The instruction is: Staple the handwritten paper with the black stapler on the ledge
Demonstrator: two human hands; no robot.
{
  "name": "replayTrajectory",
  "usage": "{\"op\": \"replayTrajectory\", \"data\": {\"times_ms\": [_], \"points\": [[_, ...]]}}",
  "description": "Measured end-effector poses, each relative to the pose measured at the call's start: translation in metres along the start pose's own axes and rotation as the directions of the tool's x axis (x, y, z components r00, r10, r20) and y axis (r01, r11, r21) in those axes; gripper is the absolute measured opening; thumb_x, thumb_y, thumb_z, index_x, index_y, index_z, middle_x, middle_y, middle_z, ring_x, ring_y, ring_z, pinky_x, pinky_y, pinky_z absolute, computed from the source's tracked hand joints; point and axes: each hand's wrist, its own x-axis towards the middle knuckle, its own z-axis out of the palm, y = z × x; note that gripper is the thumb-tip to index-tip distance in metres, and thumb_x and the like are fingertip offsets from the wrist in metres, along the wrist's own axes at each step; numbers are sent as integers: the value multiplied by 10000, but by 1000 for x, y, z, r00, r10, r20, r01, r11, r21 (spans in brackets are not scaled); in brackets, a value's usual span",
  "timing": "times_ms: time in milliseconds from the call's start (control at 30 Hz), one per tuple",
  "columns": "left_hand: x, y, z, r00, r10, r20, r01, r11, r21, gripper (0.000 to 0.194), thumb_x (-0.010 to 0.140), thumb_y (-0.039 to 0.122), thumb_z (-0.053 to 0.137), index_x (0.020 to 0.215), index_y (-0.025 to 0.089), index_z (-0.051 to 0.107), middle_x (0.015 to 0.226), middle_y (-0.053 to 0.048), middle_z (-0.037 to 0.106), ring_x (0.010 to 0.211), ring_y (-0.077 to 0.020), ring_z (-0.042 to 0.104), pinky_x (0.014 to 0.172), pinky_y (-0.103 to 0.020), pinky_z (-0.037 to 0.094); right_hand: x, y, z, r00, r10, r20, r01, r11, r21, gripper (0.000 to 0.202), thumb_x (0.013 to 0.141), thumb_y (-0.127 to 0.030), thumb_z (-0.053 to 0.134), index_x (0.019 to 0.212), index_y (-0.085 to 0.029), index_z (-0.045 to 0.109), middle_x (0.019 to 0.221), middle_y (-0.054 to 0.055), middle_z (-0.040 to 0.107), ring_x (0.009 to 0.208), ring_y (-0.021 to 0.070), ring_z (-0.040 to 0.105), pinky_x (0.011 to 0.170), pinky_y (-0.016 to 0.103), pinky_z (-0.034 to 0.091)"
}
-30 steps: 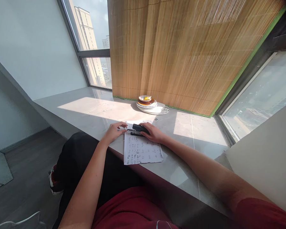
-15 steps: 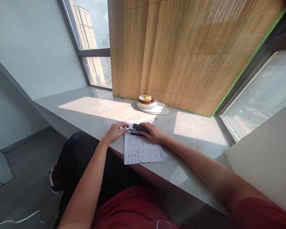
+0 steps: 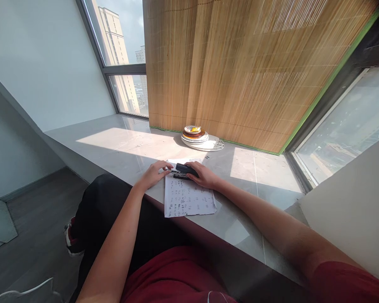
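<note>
A black stapler [image 3: 185, 169] lies on a handwritten sheet of paper [image 3: 189, 198], its upper arm lifted from the base and a narrow metal part showing between them. My right hand [image 3: 203, 174] is closed around the stapler's right end, thumb on the near side. At its left end, the fingertips of my left hand [image 3: 154, 173] are bent together at the tip of the narrow metal part; whatever is between them is too small to make out. The paper's near edge hangs slightly over the ledge, and its far part is partly covered by the stapler and hands.
Behind the paper, a stack of plates [image 3: 195, 136] with a small yellow item on top stands against a bamboo blind [image 3: 227, 75]. The grey tiled ledge [image 3: 113, 141] runs along the windows. My legs [image 3: 110, 202] are below its near edge.
My left hand has shifted very slightly toward the stapler, its fingertips a little closer to the metal part. The right hand and stapler stay almost in place.
</note>
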Motion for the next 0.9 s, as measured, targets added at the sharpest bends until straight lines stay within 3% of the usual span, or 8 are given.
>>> {"op": "replayTrajectory", "data": {"times_ms": [233, 467, 667, 800, 900], "points": [[-3, 3, -1, 999, -30, -11, 30, 1000, 10, 234, 974, 412, 661, 1043, 248, 813, 1119, -75, 781, 1055, -267, 702, 714, -323, 564, -1, 2, 1, 1000, -3, -1, 3, 1000, 4, 424, 1069, -411, 570, 1466, -262, 560, 1359, 137, 692, 1242, 325, 650, 1063, 534, 554], [-13, -7, -6, 993, -26, -114, 21, 999, -45, 220, 932, 432, 709, 961, 259, 842, 1064, -68, 826, 1045, -289, 754, 968, -456, 601, -1, 1, -1, 1000, 5, 13, -5, 1000, 2, 416, 1070, -407, 571, 1457, -255, 579, 1326, 133, 704, 1204, 318, 657, 1035, 524, 558], [-14, 10, -4, 986, -58, -155, 46, 996, -79, 279, 889, 389, 787, 1135, 259, 806, 963, -43, 807, 937, -264, 750, 940, -445, 592, 2, -3, -13, 999, -16, -46, 19, 998, 65, 372, 1065, -426, 571, 1375, -235, 650, 1219, 129, 736, 1095, 308, 671, 976, 497, 554], [-9, 29, 9, 986, 35, -165, -55, 991, -119, 231, 891, 346, 799, 1104, 258, 789, 986, -43, 787, 934, -254, 723, 899, -416, 576, 6, -20, -18, 992, -85, -89, 96, 987, 125, 370, 1073, -473, 549, 1342, -248, 668, 1156, 111, 750, 1034, 299, 650, 924, 476, 545], [-6, 35, 15, 988, 46, -147, -62, 993, -104, 181, 899, 338, 803, 1053, 248, 778, 946, -38, 766, 938, -260, 712, 909, -420, 560, 7, -33, -14, 991, -84, -100, 93, 992, 85, 385, 1072, -520, 530, 1305, -260, 692, 1109, 107, 760, 984, 303, 629, 890, 485, 536]]}}
